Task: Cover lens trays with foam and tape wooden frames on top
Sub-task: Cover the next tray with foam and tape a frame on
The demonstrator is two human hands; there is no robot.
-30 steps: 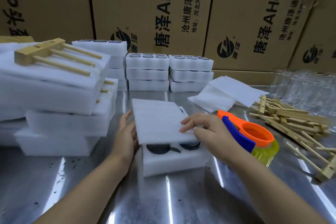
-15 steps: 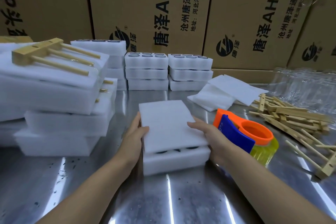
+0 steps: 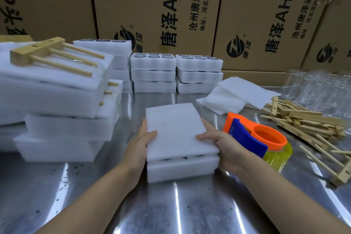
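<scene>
1. Your left hand (image 3: 139, 143) presses flat against the left edge of the foam sheet (image 3: 176, 129), with the thumb lying on top of the sheet and the fingers spread along its side.
2. Your right hand (image 3: 221, 143) holds the right edge of the same sheet, thumb on top near the front corner and the index finger stretched along the edge. The other fingers go down the side; I cannot tell if they touch the tray below.
3. Between your two hands, the foam sheet lies on the lens tray (image 3: 182, 168) and covers it almost fully. Only a thin dark gap shows at the front, where some lenses are visible.
4. The tray stands on the metal table (image 3: 133, 205), directly in front of you.
5. Just beside your right hand, on its outer side, stands the tape dispenser (image 3: 256, 140), orange and blue, with a yellow roll.
6. Further out to the right of that hand lies a pile of wooden frames (image 3: 303, 121), and beyond your right fingertips some spare foam sheets (image 3: 237, 93).
7. Well away to the left of your left hand are stacks of covered trays (image 3: 60, 108); the top one carries a taped frame (image 3: 47, 54).
8. Past both hands, near the cardboard boxes (image 3: 152, 5), stand stacks of uncovered trays (image 3: 176, 72).
</scene>
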